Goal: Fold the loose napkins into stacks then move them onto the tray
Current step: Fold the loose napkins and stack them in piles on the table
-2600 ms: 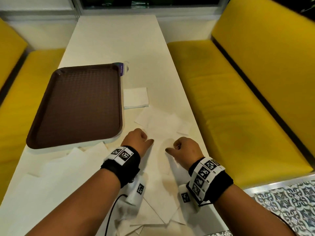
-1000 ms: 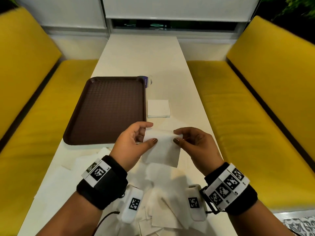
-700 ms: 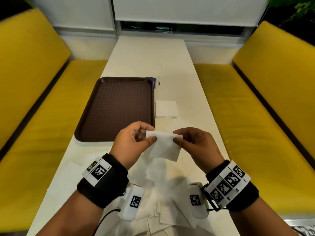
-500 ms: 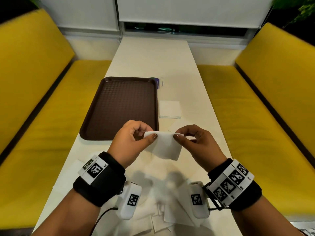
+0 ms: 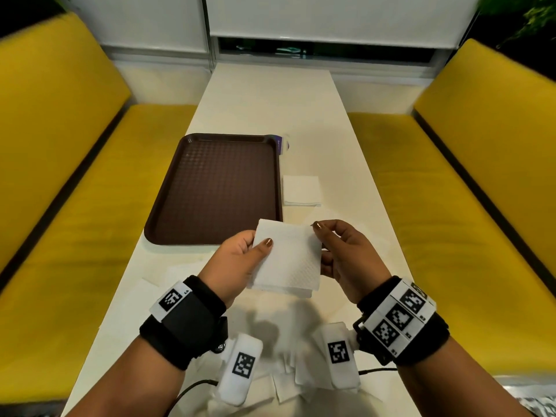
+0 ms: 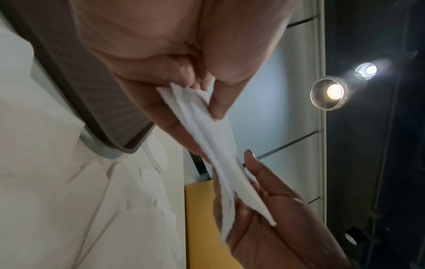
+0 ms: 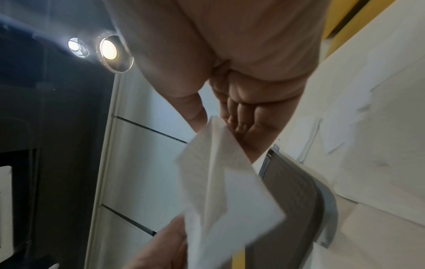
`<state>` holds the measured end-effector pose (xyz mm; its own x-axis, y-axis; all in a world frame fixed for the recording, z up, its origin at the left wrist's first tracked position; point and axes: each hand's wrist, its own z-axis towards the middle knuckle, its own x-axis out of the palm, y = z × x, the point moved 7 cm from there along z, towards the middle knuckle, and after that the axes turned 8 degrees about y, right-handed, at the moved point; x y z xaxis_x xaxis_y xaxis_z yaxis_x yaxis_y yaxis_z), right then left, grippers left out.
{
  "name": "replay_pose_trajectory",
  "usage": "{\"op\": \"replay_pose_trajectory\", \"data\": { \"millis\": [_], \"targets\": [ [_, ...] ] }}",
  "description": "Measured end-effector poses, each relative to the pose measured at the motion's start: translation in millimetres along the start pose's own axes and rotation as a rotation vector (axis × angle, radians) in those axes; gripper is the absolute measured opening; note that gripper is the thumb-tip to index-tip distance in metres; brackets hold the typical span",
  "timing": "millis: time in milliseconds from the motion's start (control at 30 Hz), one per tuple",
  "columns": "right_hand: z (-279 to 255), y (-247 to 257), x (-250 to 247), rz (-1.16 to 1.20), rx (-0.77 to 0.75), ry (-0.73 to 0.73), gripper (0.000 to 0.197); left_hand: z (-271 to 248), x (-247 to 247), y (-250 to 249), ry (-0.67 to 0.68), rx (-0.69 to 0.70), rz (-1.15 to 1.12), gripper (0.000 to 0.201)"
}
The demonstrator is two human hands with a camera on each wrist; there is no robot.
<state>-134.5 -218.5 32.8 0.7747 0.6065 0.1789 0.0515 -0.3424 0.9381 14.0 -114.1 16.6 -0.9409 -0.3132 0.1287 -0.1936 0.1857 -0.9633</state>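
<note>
I hold a folded white napkin [image 5: 287, 260] above the table between both hands. My left hand [image 5: 258, 246] pinches its left edge, thumb on top and fingers underneath. My right hand [image 5: 320, 239] pinches the right edge near the upper corner. In the left wrist view the napkin [image 6: 207, 127] shows several layers edge-on between thumb and fingers. In the right wrist view the napkin [image 7: 218, 182] fans out from my right fingers [image 7: 236, 125]. The brown tray [image 5: 180, 145] lies bare just beyond my left hand. A folded napkin stack [image 5: 301, 191] lies beside the tray's right rim.
Loose white napkins [image 5: 279, 377] lie scattered on the cream table under my wrists, and more [image 5: 156, 291] lie to the left. Yellow benches [image 5: 451, 206] line both sides of the table. A small purple-and-white object [image 5: 282, 143] sits at the tray's far right corner.
Both hands lifted a napkin off the table and held it by its top corners. Now it is tilted flat toward me, with my left thumb lower on its face.
</note>
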Motion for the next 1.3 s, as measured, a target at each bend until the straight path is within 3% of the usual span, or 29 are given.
{"op": "replay_pose_trajectory", "data": {
  "millis": [100,233,567,933,1100,1233,1300],
  "targets": [
    [-2,-5,-5,-0.001,0.015,-0.053,0.018,-1,-5,1,-0.064,-0.011,-0.018,0.022],
    [-4,-11,0,-0.058,0.041,0.035,0.017,1,-7,2,-0.104,-0.009,-0.028,0.019],
    [-3,-13,3,-0.066,0.022,0.076,0.026,5,1,5,-0.124,-0.050,-0.143,0.033],
    [0,-13,0,-0.047,0.021,0.069,0.018,10,1,-1,-0.104,0.030,-0.100,0.020],
    [5,-4,-11,-0.029,0.025,-0.022,0.048,10,8,-3,-0.009,0.038,-0.041,0.019],
    [6,8,-4,-0.163,-0.041,0.055,0.014,9,19,-6,0.083,0.048,0.001,0.023],
    [6,10,-4,-0.184,-0.086,0.064,0.006,9,22,-9,0.106,0.057,0.009,0.022]
  ]
}}
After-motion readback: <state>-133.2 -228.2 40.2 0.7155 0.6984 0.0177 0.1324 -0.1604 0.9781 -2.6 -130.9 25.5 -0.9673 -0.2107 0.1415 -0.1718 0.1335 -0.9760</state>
